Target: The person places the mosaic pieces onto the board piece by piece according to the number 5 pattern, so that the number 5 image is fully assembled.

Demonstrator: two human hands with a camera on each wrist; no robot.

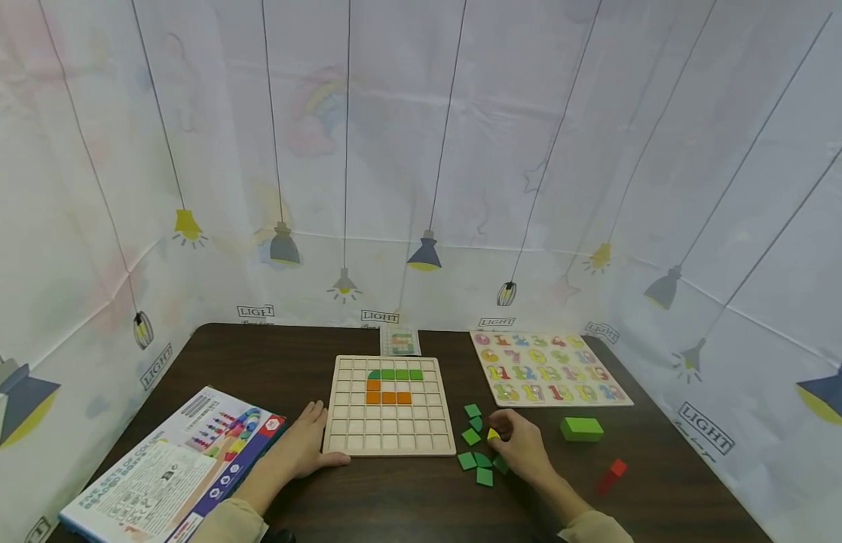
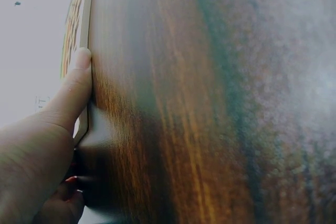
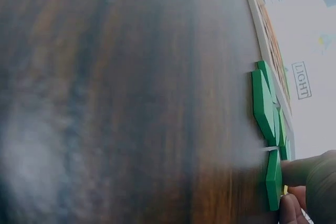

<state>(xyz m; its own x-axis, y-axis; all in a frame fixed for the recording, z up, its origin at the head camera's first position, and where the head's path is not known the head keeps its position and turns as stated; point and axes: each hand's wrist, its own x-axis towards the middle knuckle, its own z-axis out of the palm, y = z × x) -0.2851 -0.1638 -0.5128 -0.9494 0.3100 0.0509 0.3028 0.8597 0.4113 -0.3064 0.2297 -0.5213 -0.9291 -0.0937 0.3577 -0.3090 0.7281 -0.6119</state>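
Yellow piece [image 1: 492,434] sits among green tiles [image 1: 476,445] right of the grid board [image 1: 390,406]; our right hand [image 1: 522,445] pinches it, left hand [image 1: 304,445] flat, steadying the board, so we lift cleanly.

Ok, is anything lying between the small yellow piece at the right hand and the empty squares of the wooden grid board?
Nothing visible blocks it. The right hand pinches the small yellow piece beside the loose flat green tiles, which lie on the dark table just right of the wooden grid board. They are flat and easily passed over.
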